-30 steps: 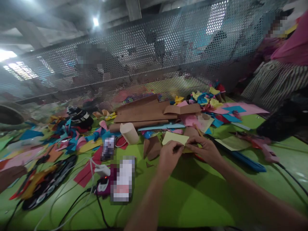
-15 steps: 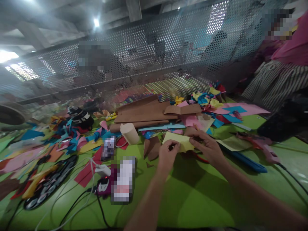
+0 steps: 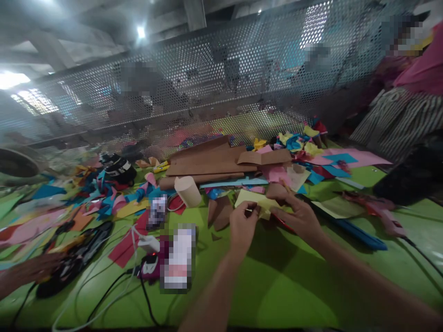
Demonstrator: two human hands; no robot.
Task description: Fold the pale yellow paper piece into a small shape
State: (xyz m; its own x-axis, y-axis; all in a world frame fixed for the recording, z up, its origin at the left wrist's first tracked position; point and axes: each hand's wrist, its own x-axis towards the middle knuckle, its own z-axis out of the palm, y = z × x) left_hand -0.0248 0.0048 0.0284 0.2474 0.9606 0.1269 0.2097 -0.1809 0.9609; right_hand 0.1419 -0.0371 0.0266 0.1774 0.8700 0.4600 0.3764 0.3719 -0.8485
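The yellow paper sheet [image 3: 258,201] is held just above the green surface [image 3: 284,281], at the near edge of the scrap pile, pinched between both hands. The left hand [image 3: 243,226] grips the sheet's near edge with thumb and fingertips closed on it; the right hand [image 3: 298,216] presses down on the right portion, fingers curled over the paper. This two-point hold keeps the sheet taut and level, which suits creasing or aligning an edge (the exact fold line is hidden by the fingers). Just left of the sheet lie brown paper cones [image 3: 218,213], and beyond them a cream paper roll [image 3: 188,191] rests on its side. Flat brown card sheets [image 3: 211,161] are stacked behind. No bin or tray is visible; coloured paper scraps [image 3: 104,198] lie loose on the surface. Cables [image 3: 114,286] trail at near left.
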